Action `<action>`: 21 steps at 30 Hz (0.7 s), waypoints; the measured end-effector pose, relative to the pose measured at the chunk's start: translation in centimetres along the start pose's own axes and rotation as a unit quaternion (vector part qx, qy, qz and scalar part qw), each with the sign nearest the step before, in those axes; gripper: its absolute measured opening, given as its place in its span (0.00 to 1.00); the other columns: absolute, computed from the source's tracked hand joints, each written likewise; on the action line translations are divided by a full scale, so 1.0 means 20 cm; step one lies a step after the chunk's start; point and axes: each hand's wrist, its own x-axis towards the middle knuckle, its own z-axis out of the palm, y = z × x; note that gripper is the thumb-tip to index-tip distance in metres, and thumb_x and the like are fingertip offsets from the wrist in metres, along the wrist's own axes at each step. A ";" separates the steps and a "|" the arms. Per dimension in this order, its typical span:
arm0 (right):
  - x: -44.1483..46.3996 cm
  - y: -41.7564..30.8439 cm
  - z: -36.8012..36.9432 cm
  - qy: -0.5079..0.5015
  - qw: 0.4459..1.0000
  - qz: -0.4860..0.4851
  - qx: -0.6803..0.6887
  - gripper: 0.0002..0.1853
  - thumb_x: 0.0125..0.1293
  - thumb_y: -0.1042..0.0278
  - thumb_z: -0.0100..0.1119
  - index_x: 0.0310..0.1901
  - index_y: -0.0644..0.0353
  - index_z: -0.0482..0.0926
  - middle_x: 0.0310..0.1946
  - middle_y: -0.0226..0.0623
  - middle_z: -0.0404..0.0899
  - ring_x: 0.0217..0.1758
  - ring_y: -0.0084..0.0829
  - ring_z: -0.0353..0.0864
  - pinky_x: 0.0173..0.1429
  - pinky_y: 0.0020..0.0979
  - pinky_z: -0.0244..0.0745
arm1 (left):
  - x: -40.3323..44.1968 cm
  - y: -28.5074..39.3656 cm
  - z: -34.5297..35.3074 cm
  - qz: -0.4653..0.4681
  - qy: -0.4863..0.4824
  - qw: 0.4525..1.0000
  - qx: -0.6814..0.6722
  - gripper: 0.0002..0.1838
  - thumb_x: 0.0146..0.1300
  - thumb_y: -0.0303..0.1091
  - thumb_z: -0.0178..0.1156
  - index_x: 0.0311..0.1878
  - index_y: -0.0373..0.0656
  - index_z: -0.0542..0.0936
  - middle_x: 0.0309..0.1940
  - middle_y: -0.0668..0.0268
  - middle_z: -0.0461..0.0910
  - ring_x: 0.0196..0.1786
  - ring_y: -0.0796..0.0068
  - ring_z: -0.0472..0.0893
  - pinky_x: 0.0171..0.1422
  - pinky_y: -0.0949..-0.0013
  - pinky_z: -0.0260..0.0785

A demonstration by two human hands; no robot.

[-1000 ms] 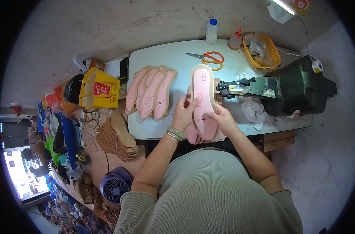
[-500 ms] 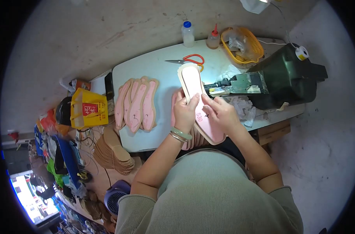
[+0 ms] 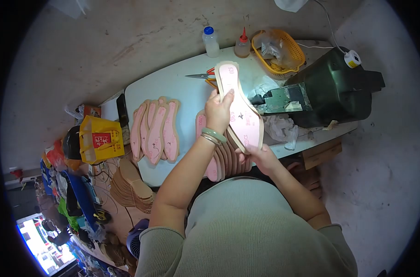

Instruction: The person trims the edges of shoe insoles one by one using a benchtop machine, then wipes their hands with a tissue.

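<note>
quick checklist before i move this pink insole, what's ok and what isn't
1. Left grip on the pink insole: ok, thumb over its upper face.
2. Right grip on it: ok, at the lower end.
3. Printed face towards the camera: ok.
4. Scissors fully in view: not ok, the insole hides part of the handles.
5. Insole clear of the green machine: cannot tell, they overlap in this view.
6. Blue-capped bottle upright: ok.

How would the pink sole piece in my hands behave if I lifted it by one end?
The pink sole piece would probably stay fairly stiff: its far end juts past your left hand with no obvious droop. It's likely light too, since its edge looks thin beside your right hand.
</note>
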 end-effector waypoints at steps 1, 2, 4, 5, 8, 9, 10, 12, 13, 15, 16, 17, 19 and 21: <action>0.02 0.01 0.01 0.016 1.000 -0.003 0.008 0.17 0.72 0.62 0.53 0.46 0.71 0.80 0.31 0.34 0.81 0.33 0.24 0.80 0.40 0.27 0.75 | 0.02 -0.01 -0.01 -0.009 0.009 1.000 0.000 0.17 0.67 0.37 0.58 0.43 0.27 0.82 0.53 0.55 0.77 0.51 0.64 0.78 0.56 0.67 0.68; 0.05 0.01 0.00 0.032 0.999 -0.007 0.016 0.16 0.72 0.62 0.53 0.45 0.71 0.80 0.30 0.34 0.81 0.32 0.25 0.79 0.39 0.26 0.75 | 0.07 -0.05 -0.03 0.054 0.021 0.993 0.107 0.21 0.66 0.41 0.59 0.49 0.28 0.80 0.54 0.52 0.76 0.54 0.58 0.77 0.61 0.63 0.66; 0.10 -0.01 0.01 0.054 0.998 -0.020 0.035 0.16 0.73 0.62 0.53 0.43 0.70 0.80 0.28 0.34 0.80 0.30 0.24 0.79 0.37 0.25 0.74 | 0.14 -0.02 -0.04 0.205 0.100 0.924 0.308 0.25 0.64 0.45 0.61 0.54 0.31 0.78 0.54 0.51 0.75 0.56 0.54 0.76 0.65 0.59 0.62; 0.11 -0.03 0.02 0.059 0.997 -0.029 0.045 0.16 0.73 0.62 0.53 0.42 0.69 0.80 0.27 0.33 0.80 0.29 0.23 0.78 0.36 0.24 0.74 | 0.17 0.01 -0.06 0.275 0.138 0.863 0.401 0.28 0.63 0.46 0.62 0.57 0.32 0.77 0.54 0.50 0.75 0.57 0.52 0.75 0.68 0.57 0.60; 0.16 -0.12 0.05 0.090 0.995 -0.024 0.025 0.15 0.72 0.61 0.53 0.40 0.66 0.80 0.26 0.30 0.79 0.26 0.20 0.75 0.32 0.19 0.69 | 0.27 0.15 -0.15 0.256 -0.247 0.862 0.360 0.32 0.57 0.52 0.66 0.58 0.37 0.77 0.52 0.52 0.76 0.59 0.52 0.73 0.69 0.56 0.57; 0.18 -0.14 0.05 0.102 0.995 -0.018 0.010 0.14 0.72 0.60 0.53 0.39 0.64 0.80 0.27 0.30 0.79 0.24 0.19 0.74 0.31 0.18 0.67 | 0.31 0.18 -0.17 0.244 -0.368 0.826 0.350 0.32 0.57 0.53 0.67 0.56 0.37 0.78 0.51 0.53 0.77 0.58 0.53 0.73 0.68 0.56 0.58; 0.20 -0.14 0.05 0.112 0.993 -0.019 0.030 0.14 0.72 0.60 0.53 0.38 0.63 0.80 0.25 0.27 0.78 0.23 0.17 0.72 0.29 0.18 0.65 | 0.34 0.20 -0.16 0.208 -0.409 0.810 0.365 0.28 0.56 0.53 0.68 0.53 0.42 0.80 0.46 0.57 0.78 0.54 0.57 0.74 0.63 0.58 0.62; 0.22 -0.17 0.07 0.118 0.992 -0.008 0.044 0.14 0.72 0.60 0.53 0.38 0.63 0.80 0.24 0.26 0.78 0.23 0.17 0.72 0.29 0.18 0.65 | 0.37 0.20 -0.17 0.200 -0.411 0.805 0.379 0.26 0.56 0.52 0.68 0.52 0.46 0.81 0.44 0.59 0.78 0.51 0.59 0.75 0.60 0.59 0.64; 0.22 -0.18 0.07 0.122 0.991 -0.004 0.052 0.14 0.72 0.60 0.53 0.38 0.63 0.80 0.23 0.26 0.78 0.23 0.16 0.72 0.29 0.18 0.65 | 0.38 0.19 -0.17 0.196 -0.413 0.802 0.385 0.24 0.56 0.52 0.68 0.51 0.48 0.81 0.43 0.60 0.77 0.50 0.60 0.75 0.59 0.59 0.65; 0.23 -0.19 0.08 0.126 0.990 -0.013 0.061 0.13 0.72 0.60 0.54 0.38 0.62 0.80 0.23 0.25 0.77 0.22 0.16 0.71 0.28 0.18 0.64 | 0.38 0.18 -0.19 0.194 -0.410 0.805 0.382 0.22 0.58 0.51 0.67 0.51 0.50 0.81 0.41 0.60 0.77 0.50 0.59 0.75 0.58 0.59 0.65; 0.24 -0.19 0.09 0.128 0.989 -0.017 0.066 0.13 0.72 0.60 0.54 0.38 0.62 0.80 0.23 0.24 0.77 0.22 0.16 0.71 0.28 0.18 0.64 | 0.38 0.19 -0.20 0.185 -0.412 0.806 0.382 0.21 0.59 0.51 0.66 0.51 0.50 0.81 0.41 0.60 0.77 0.50 0.59 0.75 0.58 0.59 0.65; 0.24 -0.19 0.09 0.137 0.989 -0.017 0.056 0.13 0.72 0.61 0.54 0.38 0.62 0.80 0.23 0.25 0.78 0.21 0.15 0.71 0.26 0.18 0.64 | 0.38 0.20 -0.21 0.177 -0.414 0.806 0.383 0.21 0.59 0.50 0.66 0.51 0.49 0.81 0.42 0.60 0.77 0.51 0.59 0.75 0.59 0.59 0.65; 0.25 -0.20 0.09 0.156 0.987 -0.017 0.036 0.12 0.72 0.62 0.55 0.36 0.61 0.81 0.22 0.26 0.79 0.19 0.14 0.71 0.24 0.17 0.63 | 0.37 0.17 -0.23 0.200 -0.404 0.812 0.372 0.20 0.61 0.50 0.64 0.52 0.49 0.80 0.43 0.59 0.78 0.51 0.58 0.75 0.59 0.58 0.65; 0.26 -0.20 0.11 0.170 0.985 -0.021 0.013 0.12 0.72 0.62 0.55 0.36 0.61 0.81 0.22 0.25 0.78 0.18 0.14 0.71 0.22 0.16 0.62 | 0.35 0.17 -0.23 0.204 -0.395 0.815 0.373 0.20 0.62 0.50 0.63 0.52 0.48 0.80 0.45 0.58 0.79 0.52 0.57 0.75 0.60 0.58 0.65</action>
